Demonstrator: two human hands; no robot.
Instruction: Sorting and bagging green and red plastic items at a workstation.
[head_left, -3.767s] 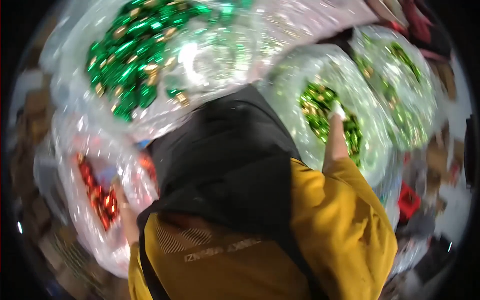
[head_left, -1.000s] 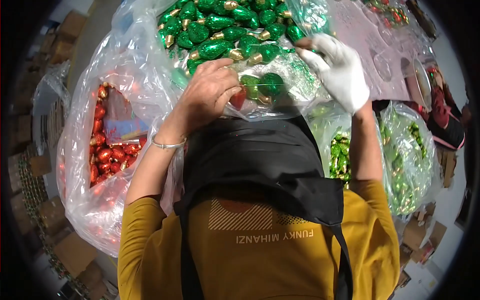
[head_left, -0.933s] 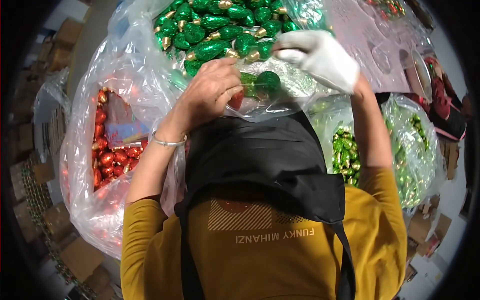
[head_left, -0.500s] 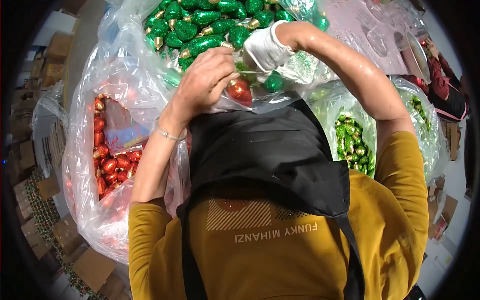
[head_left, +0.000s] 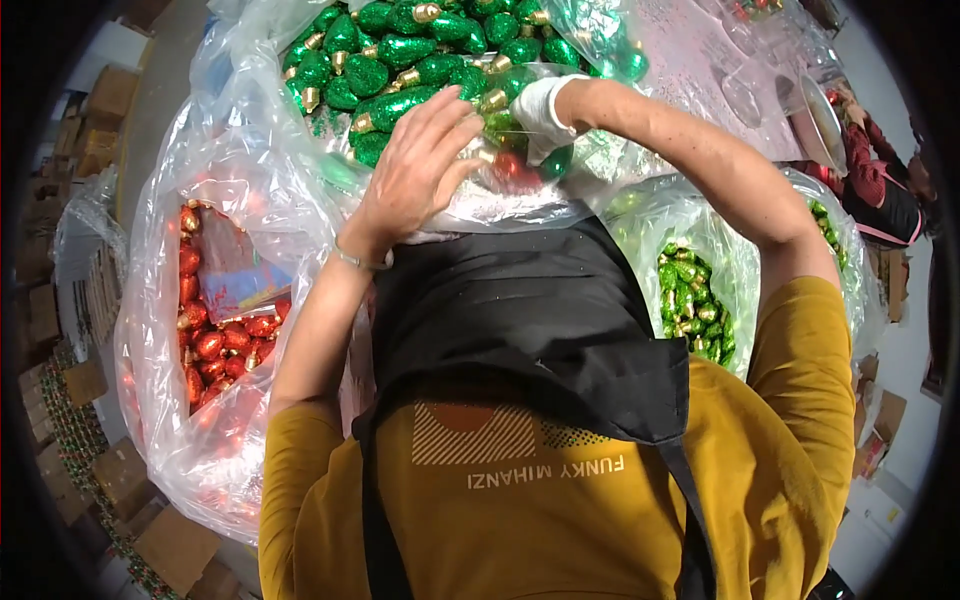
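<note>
My left hand (head_left: 425, 160), bare, is raised with its fingers stretched out, beside a clear plastic package (head_left: 520, 140). My right hand (head_left: 545, 108), in a white glove, grips the package's right side; its fingertips are mostly hidden. Through the plastic a red bulb ornament (head_left: 515, 172) and a light green one (head_left: 497, 125) show, blurred. A dark green ornament (head_left: 558, 160) is just below the glove. Beyond my hands lies a pile of glittery green bulb ornaments (head_left: 405, 48) with gold caps.
On the left, a clear plastic bag (head_left: 160, 340) holds red bulb ornaments (head_left: 232, 340). To the right, another bag holds small light green ones (head_left: 695, 300). A pinkish tabletop (head_left: 700, 60) extends at the far right, where another person (head_left: 880, 170) is beside a round basin (head_left: 825, 125).
My left hand has let go of the package's edge and straightened its fingers. My gloved right hand has moved slightly right and down, and the red ornament now shows blurred through plastic.
</note>
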